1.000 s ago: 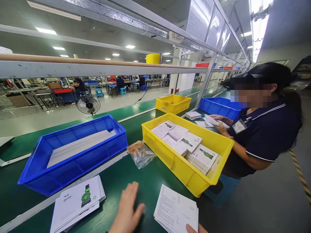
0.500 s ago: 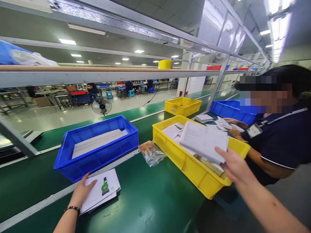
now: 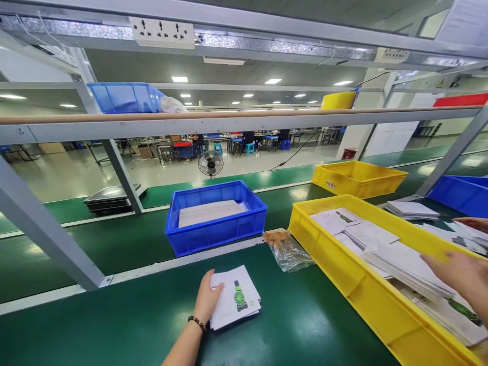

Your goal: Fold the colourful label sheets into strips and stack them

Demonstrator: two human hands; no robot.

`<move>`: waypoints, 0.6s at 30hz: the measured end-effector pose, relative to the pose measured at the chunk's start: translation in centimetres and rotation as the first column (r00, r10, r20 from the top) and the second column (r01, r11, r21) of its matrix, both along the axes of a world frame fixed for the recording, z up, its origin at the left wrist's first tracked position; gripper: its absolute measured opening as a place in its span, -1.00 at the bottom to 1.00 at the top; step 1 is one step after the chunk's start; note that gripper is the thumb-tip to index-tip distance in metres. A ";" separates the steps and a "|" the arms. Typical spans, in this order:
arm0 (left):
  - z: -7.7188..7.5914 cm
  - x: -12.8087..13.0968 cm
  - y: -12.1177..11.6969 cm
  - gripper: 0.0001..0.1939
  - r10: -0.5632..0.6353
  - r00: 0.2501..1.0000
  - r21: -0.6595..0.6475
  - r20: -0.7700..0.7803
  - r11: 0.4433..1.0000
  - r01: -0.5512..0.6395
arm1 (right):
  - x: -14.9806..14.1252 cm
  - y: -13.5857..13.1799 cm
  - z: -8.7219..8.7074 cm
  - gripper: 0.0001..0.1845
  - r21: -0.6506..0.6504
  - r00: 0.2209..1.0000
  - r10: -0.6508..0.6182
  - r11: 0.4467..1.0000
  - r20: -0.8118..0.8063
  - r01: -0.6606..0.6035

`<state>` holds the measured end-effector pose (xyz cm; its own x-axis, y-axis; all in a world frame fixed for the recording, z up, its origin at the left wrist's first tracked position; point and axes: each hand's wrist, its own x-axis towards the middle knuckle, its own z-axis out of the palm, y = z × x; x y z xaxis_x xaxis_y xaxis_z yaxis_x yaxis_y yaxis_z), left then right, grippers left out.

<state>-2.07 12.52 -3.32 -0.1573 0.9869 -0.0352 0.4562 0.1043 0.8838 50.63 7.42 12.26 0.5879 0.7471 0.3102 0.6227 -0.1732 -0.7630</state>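
Left hand gripped a booklet stack, thumb on top, on the bench. Right hand blurred by stacks in the near yellow bin; its fingers' hold could not be told. Judged part-done: several stacks binned, the gripped one not. The label on the far yellow bin was illegible.

The left hand holds a small stack of booklets on the green counter, thumb on the top cover. The right hand, fingers stretched out, is over other booklets in a yellow bin. A clear plastic bag lies between that bin and a blue bin.
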 end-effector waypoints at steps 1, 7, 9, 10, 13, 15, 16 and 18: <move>-0.1 0.6 -0.4 -0.51 -0.025 1.000 -0.002 0.012 1.000 0.025 | -2.2 0.1 0.5 -0.73 0.023 0.985 -0.158 0.987 0.073 0.156; -0.1 3.8 -2.4 -0.40 -0.169 0.979 -0.087 0.110 0.980 0.179 | -21.9 -1.6 -4.4 -0.46 -0.297 0.829 0.405 0.796 -0.386 -0.527; 0.2 4.2 -3.2 -0.37 -0.167 0.977 -0.092 0.133 0.979 0.180 | -26.0 -2.7 -8.0 -0.37 -0.380 0.714 0.327 0.670 -0.620 -0.637; 0.5 4.1 -3.6 -0.35 -0.152 0.978 -0.088 0.141 0.982 0.165 | -27.1 -3.0 -9.6 -0.36 -0.400 0.674 0.262 0.639 -0.690 -0.658; 1.6 3.4 -5.1 -0.28 -0.073 0.954 -0.136 0.290 0.984 0.117 | -28.1 -3.4 -11.8 -0.54 -0.301 0.537 0.208 0.640 -0.817 -0.707; 2.6 2.7 -6.0 -0.21 0.007 0.838 -0.251 0.546 0.956 0.155 | -27.9 -3.2 -11.5 -0.68 -0.252 0.469 0.200 0.634 -0.860 -0.731; 3.1 2.5 -6.4 -0.19 0.074 0.747 -0.310 0.660 0.933 0.181 | -27.8 -3.1 -11.1 -0.72 -0.246 0.455 0.198 0.626 -0.868 -0.740; 3.9 2.3 -6.7 -0.20 0.222 0.590 -0.407 0.776 0.891 0.200 | -27.9 -2.8 -10.3 -0.77 -0.263 0.465 0.201 0.607 -0.862 -0.750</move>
<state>0.23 5.78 0.60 0.1321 0.8305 -0.5411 -0.4008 0.5440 0.7371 22.69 4.61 1.92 -0.1409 0.8104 -0.5687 0.0608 -0.5663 -0.8220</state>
